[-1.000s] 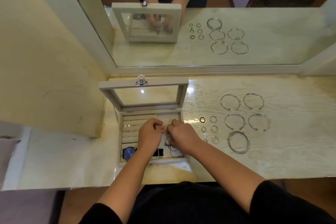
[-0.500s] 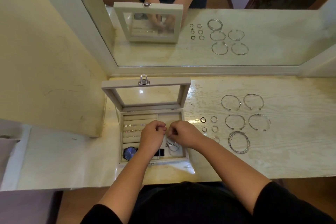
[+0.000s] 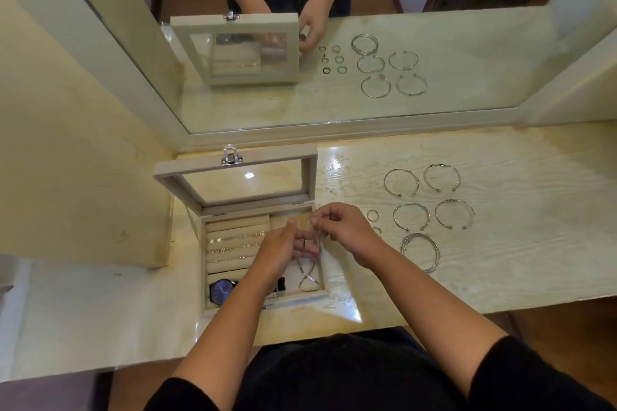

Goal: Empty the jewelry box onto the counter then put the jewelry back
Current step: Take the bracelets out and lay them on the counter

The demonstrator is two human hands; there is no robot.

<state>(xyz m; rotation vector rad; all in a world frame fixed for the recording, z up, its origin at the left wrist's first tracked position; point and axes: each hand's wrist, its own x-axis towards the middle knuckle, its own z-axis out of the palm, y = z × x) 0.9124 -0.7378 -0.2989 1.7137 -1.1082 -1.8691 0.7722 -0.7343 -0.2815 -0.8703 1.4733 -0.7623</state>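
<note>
The beige jewelry box (image 3: 207,277) stands open on the counter (image 3: 521,253), its glass lid (image 3: 233,162) raised towards the mirror. Both hands hover over its right compartment. My left hand (image 3: 282,248) and my right hand (image 3: 345,230) each pinch a thin silver necklace (image 3: 309,272), whose lower loop still trails into that compartment. Rows of small earrings (image 3: 233,238) sit in the padded rolls on the left. A blue-faced watch (image 3: 221,290) lies along the box's front, partly hidden by my left forearm.
Right of the box lie several silver bangles (image 3: 411,217), a stacked bangle set (image 3: 421,253) and small rings (image 3: 373,215), some hidden behind my right hand. The mirror (image 3: 434,83) stands along the back, a cream wall on the left.
Both hands have risen from inside the right compartment and shifted slightly right, drawing the thin necklace up. My right hand now covers some of the rings.
</note>
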